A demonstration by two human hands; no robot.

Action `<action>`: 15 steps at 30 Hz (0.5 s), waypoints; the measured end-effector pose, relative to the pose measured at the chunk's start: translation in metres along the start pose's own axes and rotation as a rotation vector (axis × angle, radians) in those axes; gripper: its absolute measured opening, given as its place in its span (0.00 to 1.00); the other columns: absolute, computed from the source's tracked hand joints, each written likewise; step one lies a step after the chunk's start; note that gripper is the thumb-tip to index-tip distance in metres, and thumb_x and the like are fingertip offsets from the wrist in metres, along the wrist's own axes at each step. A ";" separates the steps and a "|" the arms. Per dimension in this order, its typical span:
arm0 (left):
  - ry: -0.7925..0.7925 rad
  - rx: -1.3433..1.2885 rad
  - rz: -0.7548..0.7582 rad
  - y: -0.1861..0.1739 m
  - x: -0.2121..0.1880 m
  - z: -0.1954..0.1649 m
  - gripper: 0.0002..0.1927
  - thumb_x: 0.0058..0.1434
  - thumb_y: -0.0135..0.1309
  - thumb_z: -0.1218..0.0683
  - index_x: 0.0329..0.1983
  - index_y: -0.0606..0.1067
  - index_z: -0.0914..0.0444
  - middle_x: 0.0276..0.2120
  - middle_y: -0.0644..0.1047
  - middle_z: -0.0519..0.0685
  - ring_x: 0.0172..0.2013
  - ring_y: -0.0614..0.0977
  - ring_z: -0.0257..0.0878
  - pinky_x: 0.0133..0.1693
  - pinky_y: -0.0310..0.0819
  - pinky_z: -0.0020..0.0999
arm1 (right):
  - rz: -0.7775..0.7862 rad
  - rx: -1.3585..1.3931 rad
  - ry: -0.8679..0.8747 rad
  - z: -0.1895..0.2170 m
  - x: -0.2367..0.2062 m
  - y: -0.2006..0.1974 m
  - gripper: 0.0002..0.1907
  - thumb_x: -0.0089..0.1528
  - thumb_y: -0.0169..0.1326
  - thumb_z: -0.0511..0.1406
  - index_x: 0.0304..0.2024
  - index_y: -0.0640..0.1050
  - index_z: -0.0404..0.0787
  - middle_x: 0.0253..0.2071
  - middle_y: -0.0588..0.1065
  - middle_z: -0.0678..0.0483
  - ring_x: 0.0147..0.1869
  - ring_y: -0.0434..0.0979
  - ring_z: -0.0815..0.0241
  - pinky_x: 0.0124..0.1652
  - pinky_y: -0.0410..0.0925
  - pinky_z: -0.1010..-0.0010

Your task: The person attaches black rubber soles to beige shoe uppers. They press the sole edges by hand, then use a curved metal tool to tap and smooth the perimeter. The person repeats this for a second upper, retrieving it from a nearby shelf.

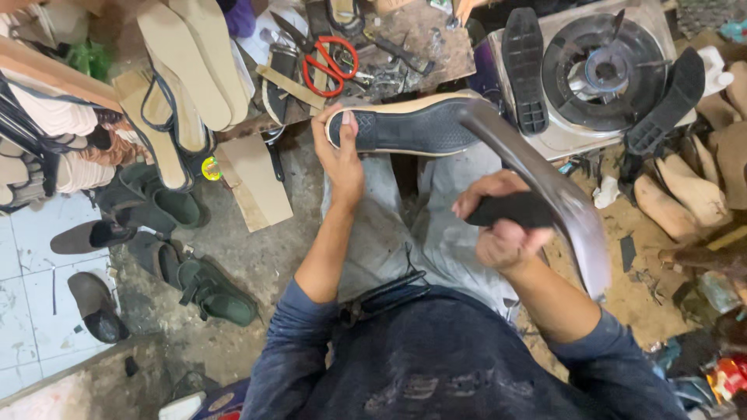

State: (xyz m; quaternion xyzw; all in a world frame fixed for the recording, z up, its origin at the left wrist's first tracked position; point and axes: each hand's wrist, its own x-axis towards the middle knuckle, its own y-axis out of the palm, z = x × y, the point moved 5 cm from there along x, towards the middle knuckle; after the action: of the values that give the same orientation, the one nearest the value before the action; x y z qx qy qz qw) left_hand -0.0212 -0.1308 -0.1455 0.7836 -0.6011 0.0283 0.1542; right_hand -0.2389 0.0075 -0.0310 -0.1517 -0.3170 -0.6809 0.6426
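Observation:
My left hand (341, 155) grips the heel end of a shoe (412, 124) turned sole up, its black textured sole rimmed in tan, above my knees. My right hand (502, 222) is closed around the black handle of a hammer (545, 183). The hammer's curved grey metal head arcs from the shoe's toe end down past my right wrist. The head's far tip rests at or just over the sole's right end.
A gas burner (603, 66) with two black soles leaning on it stands at the upper right. Red-handled scissors (331, 62) lie on a cluttered board ahead. Insoles (194, 62) and strappy uppers pile at upper left. Green sandals (214, 292) sit on the floor left; wooden lasts (685, 194) lie right.

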 end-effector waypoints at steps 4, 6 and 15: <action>-0.021 -0.063 0.007 -0.001 0.003 0.006 0.13 0.73 0.51 0.58 0.58 0.69 0.67 0.45 0.72 0.48 0.45 0.74 0.33 0.51 0.71 0.27 | 0.065 -0.168 0.315 -0.037 -0.007 -0.011 0.16 0.76 0.51 0.43 0.59 0.67 0.40 0.41 0.71 0.51 0.40 0.71 0.62 0.41 0.69 0.71; -0.017 -0.105 0.000 -0.001 0.007 0.009 0.13 0.72 0.51 0.58 0.58 0.69 0.66 0.47 0.72 0.48 0.47 0.75 0.33 0.52 0.72 0.27 | 0.039 -0.508 0.637 -0.056 -0.018 -0.030 0.19 0.69 0.53 0.43 0.57 0.71 0.40 0.31 0.71 0.48 0.29 0.70 0.59 0.31 0.67 0.67; -0.025 -0.181 0.006 -0.003 0.004 0.013 0.15 0.73 0.52 0.56 0.59 0.69 0.67 0.49 0.71 0.48 0.48 0.74 0.33 0.52 0.72 0.27 | -0.166 -0.318 0.353 -0.043 -0.006 -0.031 0.17 0.70 0.53 0.42 0.53 0.68 0.38 0.30 0.68 0.50 0.28 0.67 0.61 0.28 0.65 0.69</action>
State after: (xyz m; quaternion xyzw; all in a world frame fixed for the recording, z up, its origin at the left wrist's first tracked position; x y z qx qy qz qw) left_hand -0.0187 -0.1375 -0.1572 0.7649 -0.6056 -0.0355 0.2167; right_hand -0.2595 -0.0160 -0.0742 -0.1031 -0.1003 -0.7885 0.5980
